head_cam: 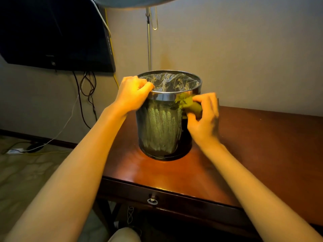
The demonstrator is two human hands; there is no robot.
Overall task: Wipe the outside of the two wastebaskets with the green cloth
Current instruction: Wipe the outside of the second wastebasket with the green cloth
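No legible text — none anywhere.

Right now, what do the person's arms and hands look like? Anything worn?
Left hand and right hand: no gloves, no rings visible. Left forearm and right forearm are uncovered up to the frame edge, with no sleeves, watch, bands or markings in view. The right hand is motion-blurred, so fine detail there cannot be told.

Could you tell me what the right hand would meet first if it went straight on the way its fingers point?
Most likely the basket wall just under its rim: the right hand points left with the cloth it pinches between them. Depth is unclear.
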